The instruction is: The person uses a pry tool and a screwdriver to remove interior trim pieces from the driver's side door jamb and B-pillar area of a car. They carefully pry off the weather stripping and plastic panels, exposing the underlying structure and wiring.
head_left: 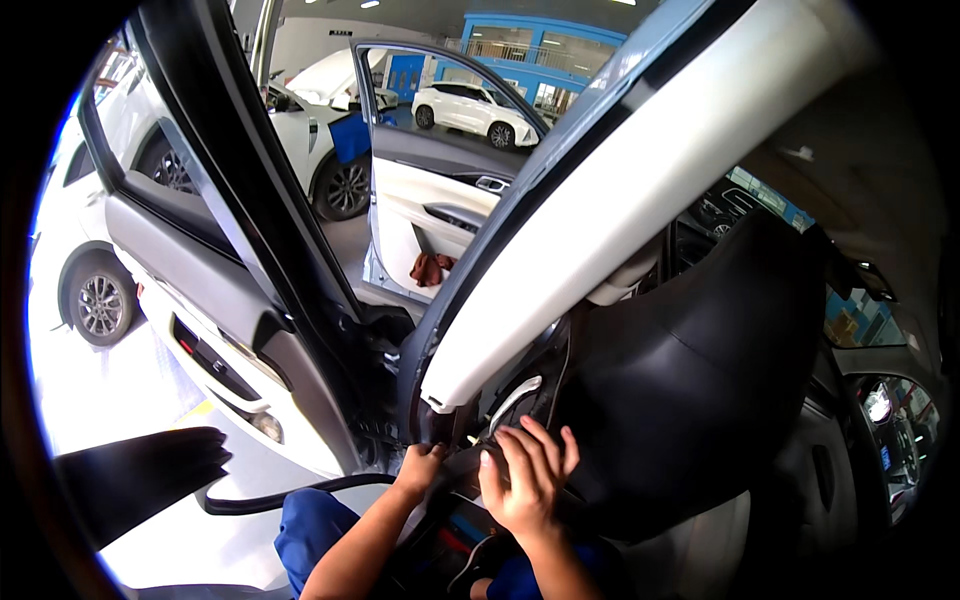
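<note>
My left hand (420,468) is closed at the foot of the door pillar, apparently on a black rubber door seal (290,496). The seal hangs in a loose loop to the left and passes behind my wrist. To the right, my right hand (527,478) is raised with its fingers spread, beside dark trim (458,468) between the hands. Above both hands, the white pillar trim (600,220) slants up to the right, and its lower end shows a small notch. Just behind my right fingertips is a pale curved strip (515,398). What my left fingers cover is hidden.
A black seat back (680,370) fills the right side. On the left stands an opened car door (215,290); beyond the pillar, another opened door (430,200) has a brown cloth (430,268) in its pocket. My blue-clothed knee (312,530) is below. White cars are parked behind.
</note>
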A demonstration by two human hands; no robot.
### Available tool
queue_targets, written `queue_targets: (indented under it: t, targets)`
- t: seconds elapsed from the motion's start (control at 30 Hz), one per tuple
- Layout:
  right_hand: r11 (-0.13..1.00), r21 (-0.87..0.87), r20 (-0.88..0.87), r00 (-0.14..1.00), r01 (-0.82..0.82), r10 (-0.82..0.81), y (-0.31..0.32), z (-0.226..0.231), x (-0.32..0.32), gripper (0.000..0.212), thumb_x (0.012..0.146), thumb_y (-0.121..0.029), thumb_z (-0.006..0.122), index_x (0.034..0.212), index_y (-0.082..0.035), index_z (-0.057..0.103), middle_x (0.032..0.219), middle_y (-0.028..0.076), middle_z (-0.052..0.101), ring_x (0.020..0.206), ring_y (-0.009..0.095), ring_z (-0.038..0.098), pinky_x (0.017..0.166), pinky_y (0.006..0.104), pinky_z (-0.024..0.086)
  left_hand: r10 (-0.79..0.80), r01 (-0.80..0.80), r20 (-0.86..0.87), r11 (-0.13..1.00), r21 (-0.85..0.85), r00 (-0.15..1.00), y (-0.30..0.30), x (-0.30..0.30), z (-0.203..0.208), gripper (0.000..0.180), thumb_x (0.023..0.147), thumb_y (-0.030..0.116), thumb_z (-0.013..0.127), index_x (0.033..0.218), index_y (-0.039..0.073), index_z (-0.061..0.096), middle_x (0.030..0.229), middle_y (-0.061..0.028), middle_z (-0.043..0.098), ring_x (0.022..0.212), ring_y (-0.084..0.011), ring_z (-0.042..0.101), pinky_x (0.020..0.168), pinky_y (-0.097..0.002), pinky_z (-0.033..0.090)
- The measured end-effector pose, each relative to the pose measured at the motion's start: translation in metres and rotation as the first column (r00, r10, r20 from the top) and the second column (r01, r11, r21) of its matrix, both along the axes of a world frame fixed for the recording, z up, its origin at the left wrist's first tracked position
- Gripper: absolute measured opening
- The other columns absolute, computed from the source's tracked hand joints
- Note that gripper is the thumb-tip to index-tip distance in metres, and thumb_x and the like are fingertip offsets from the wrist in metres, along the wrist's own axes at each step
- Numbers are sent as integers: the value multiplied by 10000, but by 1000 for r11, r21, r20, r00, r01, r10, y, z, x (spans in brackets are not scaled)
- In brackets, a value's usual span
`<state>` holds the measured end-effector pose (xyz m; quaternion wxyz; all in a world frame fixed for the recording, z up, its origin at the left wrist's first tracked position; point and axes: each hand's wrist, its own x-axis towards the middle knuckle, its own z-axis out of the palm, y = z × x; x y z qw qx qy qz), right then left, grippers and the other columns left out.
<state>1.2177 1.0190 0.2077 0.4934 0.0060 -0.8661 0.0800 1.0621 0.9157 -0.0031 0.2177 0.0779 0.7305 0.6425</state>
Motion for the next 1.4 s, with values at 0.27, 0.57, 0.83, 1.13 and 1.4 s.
queue_targets:
  t: [0.27,0.57,0.83,1.13,1.4]
  targets:
    - [951,-93,-246,932,-296,267,-30,32,-12,338,865,-96,733,1156,62,665,1211,232,633,1154,409,605,1005,489,487,277,-247,-485,961,127,829,-61,54,134,203,972,98,628,1074,-55,714,933,-221,738,903,-302,748,841,-346,563]
    - [964,-264,-153,988,-9,-33,-53,86,-59,1086,805,-235,846,1562,108,148,1500,379,304,1344,544,396,1111,566,366,300,-134,-793,953,271,530,-38,83,221,727,821,70,767,1455,-58,436,1475,-247,412,1345,-384,484,1102,-441,432]
    - [932,-351,-126,982,90,-143,-72,87,-69,1101,785,-267,806,1541,132,112,1408,414,361,1240,560,464,1052,571,413,238,111,-780,924,365,579,-53,75,216,701,833,69,736,1453,-61,436,1500,-254,404,1312,-375,544,1038,-421,513]
    - [925,-314,-369,926,-212,86,-32,9,-50,723,885,-79,708,1468,114,326,1382,316,459,1205,407,538,1019,471,474,-5,302,-766,921,248,643,-81,47,192,721,857,106,701,1514,29,414,1586,-196,389,1458,-338,413,1137,-469,400]
    - [-352,-808,406,879,473,250,-45,-391,-3,63,841,-78,562,784,-57,551,661,71,554,569,185,558,519,297,439,-13,389,-743,858,335,669,-75,34,161,674,917,130,654,1528,-6,405,1617,-211,355,1498,-342,358,1190,-501,331]
